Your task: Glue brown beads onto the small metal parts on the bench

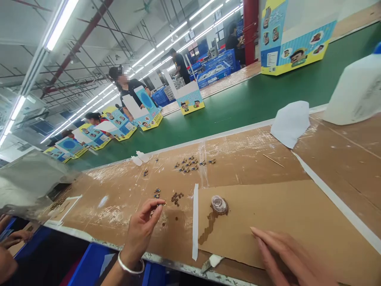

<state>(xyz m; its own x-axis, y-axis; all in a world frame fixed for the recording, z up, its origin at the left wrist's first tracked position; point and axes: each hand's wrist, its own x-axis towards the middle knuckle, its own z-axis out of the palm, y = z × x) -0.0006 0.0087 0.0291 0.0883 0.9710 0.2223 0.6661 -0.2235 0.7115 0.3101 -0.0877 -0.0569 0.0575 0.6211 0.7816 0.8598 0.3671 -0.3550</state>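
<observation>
My left hand (142, 224), a silver bangle on its wrist, pinches a tiny blue and gold part (162, 203) above the brown-covered bench. Beneath and beyond it lie similar small parts (157, 193) and a cluster of tiny brown pieces (177, 198). My right hand (281, 250) is over a cardboard sheet (285, 206), thumb and forefinger pressed together; whatever is between them is too small to make out. To its left, a small round dish (219, 205) of clear wet-looking stuff sits on the cardboard, with a dark wet streak (208, 229) beside it.
More small parts (188, 163) lie in rows farther back. A thin wooden stick (273, 160), white paper (291, 121), small white bottles (139, 158) and a large white jug (354, 93) are around. Printed boxes (190, 101) stand on the green conveyor belt (232, 113). Other people are at work beyond and left.
</observation>
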